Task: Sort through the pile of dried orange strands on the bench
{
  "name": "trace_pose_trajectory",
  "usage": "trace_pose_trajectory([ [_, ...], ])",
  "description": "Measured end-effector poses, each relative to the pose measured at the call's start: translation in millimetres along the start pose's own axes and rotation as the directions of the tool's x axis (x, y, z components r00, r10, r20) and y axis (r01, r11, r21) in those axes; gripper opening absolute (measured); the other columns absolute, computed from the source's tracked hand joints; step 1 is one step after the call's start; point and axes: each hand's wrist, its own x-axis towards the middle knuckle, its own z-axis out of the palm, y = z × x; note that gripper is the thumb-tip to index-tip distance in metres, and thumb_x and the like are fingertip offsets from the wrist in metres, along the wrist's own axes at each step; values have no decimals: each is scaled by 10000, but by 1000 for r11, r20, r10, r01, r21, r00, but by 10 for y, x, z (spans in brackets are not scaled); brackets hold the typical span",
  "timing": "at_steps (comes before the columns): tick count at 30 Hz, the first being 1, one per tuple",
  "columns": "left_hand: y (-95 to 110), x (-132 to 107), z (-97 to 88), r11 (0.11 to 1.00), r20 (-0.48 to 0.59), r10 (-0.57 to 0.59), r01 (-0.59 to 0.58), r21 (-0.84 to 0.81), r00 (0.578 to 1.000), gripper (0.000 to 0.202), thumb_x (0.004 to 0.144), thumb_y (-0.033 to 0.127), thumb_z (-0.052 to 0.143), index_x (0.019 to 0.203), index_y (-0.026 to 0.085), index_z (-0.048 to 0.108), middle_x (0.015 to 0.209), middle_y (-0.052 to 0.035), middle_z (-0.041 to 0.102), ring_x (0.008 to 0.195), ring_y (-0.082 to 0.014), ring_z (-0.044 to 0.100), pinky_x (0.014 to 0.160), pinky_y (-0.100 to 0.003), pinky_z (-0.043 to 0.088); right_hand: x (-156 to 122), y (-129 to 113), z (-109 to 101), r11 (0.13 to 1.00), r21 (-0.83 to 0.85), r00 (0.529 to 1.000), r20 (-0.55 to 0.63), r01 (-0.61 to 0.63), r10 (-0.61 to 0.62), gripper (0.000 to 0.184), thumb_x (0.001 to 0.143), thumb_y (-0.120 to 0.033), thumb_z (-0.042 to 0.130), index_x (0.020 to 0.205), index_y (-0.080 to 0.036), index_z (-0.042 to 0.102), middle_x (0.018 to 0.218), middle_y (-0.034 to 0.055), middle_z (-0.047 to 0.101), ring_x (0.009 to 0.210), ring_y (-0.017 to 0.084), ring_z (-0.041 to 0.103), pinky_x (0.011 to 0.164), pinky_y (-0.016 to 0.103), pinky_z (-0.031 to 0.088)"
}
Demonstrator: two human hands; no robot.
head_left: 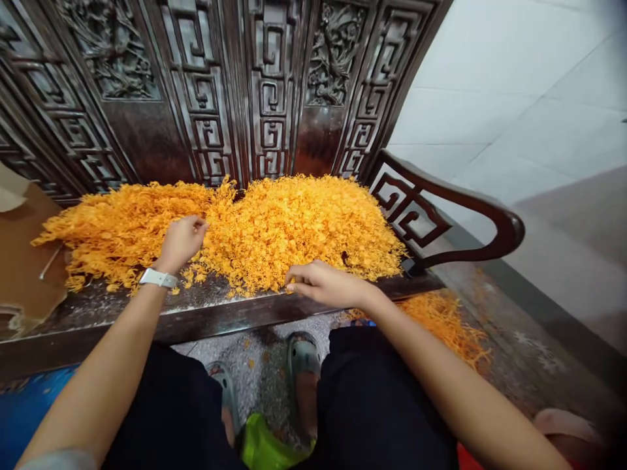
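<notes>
Yellow heap is lying right of the left hand and just beyond the right hand; both are showing narrow grips, contents I can't tell.

Wrist strap: one, white, narrow, worn just behind the left hand. Sleeve edge: pale grey, left arm. Legwear: very dark, plain. Clogs: pair, grey-green, rounded toes.
</notes>
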Motion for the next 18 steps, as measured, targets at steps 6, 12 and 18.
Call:
trace_pose_trajectory([
  [6, -697, 175, 351, 988, 121, -88, 72, 136, 989, 616, 960, 404, 557, 1473, 63, 576, 1408, -250, 679, 1302, -389, 646, 1110, -458, 491, 104, -78, 76, 999, -6, 997, 69, 40, -39, 211, 1054, -277, 557, 1124, -152, 712, 786, 12, 645, 700, 138, 552, 677, 270, 378],
  [12, -545, 117, 390, 983, 232, -153, 123, 138, 961, 450, 932, 341, 555, 1309, 164, 724, 1141, -183, 800, 1120, -376, 731, 971, -425, 546, 692, -164, 245, 995, 23, 995, 6, 99, -99, 166, 1020, -241, 582, 1020, -141, 714, 734, -4, 628, 670, 129, 547, 688, 264, 376],
  [18, -433, 16, 236, 971, 131, -231, 221, 89, 964, 373, 941, 307, 510, 1146, 148, 778, 1115, -208, 794, 1070, -368, 731, 919, -417, 551, 1966, -213, 293, 998, -60, 955, -296, -21, 3, 185, 1011, -254, 571, 988, -152, 724, 944, 45, 761, 844, 150, 666, 757, 254, 450],
])
